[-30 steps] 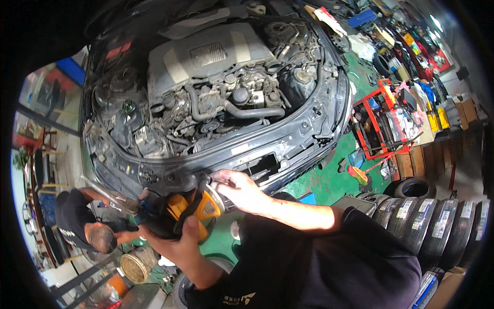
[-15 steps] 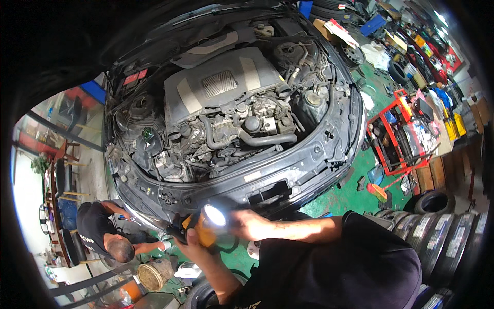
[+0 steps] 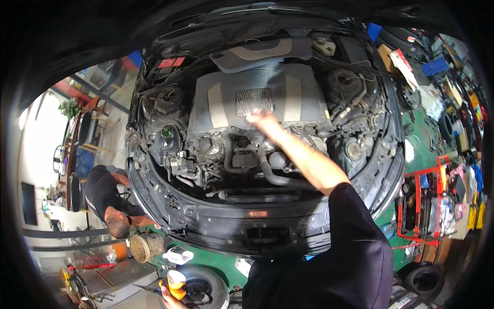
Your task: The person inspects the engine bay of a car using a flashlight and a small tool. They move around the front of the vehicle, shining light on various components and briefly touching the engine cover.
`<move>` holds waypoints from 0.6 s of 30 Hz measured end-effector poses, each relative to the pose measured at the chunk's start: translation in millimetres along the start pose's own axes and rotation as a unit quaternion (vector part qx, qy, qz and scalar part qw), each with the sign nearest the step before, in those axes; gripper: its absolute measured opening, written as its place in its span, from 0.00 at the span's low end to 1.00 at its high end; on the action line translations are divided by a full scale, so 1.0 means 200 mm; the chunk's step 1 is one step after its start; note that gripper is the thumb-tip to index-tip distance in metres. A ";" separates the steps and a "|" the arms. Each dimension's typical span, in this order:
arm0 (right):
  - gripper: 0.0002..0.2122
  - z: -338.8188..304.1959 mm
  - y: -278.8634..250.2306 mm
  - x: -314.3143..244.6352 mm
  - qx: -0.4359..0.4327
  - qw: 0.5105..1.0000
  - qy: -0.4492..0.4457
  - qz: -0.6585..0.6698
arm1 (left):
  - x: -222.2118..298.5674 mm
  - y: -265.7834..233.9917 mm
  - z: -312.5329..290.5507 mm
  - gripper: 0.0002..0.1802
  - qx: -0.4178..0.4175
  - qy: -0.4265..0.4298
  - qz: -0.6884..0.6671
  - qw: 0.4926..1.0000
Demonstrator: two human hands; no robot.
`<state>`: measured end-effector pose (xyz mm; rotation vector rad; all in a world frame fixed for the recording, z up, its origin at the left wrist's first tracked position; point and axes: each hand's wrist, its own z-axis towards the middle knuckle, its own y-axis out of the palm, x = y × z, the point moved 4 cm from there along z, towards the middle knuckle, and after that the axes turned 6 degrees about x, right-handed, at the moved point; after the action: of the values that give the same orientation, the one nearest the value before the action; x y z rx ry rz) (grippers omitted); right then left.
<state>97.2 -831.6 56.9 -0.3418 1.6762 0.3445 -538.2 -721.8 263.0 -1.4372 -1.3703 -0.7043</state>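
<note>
My right hand (image 3: 261,120) reaches out over the engine cover (image 3: 211,103), close to its front edge and the ribbed panel in its middle. Motion smears its fingers, so I cannot make out whether they hold anything. The cover is grey with two pale stripes. In front of it lie black hoses (image 3: 275,178) and metal engine parts, partly behind my forearm. Low at the left, my left hand (image 3: 170,299) is closed around a yellow work light (image 3: 176,287), whose face shines bright. Only the fingers of that hand show at the lower edge.
A co-worker (image 3: 110,201) bends beside the car's front left corner. Nearby stand a dirty bucket (image 3: 145,248), a white jug (image 3: 178,255) and a tyre (image 3: 213,286). To the right are a red tool cart (image 3: 419,206) and another tyre (image 3: 426,280). The car's front crossmember (image 3: 206,212) lies before me.
My right hand has gone from beside the work light forward over the engine cover. My left hand has lowered the light toward the lower left. The whole view has shifted.
</note>
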 end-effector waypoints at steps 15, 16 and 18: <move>0.22 1.57 -0.61 0.02 0.235 0.858 0.121 0.440 | -0.95 -1.24 0.01 0.31 0.045 0.108 0.069 0.991; 0.21 1.61 -0.62 0.01 0.227 0.852 0.127 0.455 | -0.98 -1.30 -0.01 0.31 0.054 0.089 0.070 0.992; 0.20 1.65 -0.63 -0.01 0.207 0.849 0.121 0.471 | -1.08 -1.43 -0.04 0.31 0.220 -0.078 -0.002 0.972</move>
<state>447.7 -808.5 13.7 0.8394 2.0201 0.6536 -850.9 -848.9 144.3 -1.1501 -1.5355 -0.2664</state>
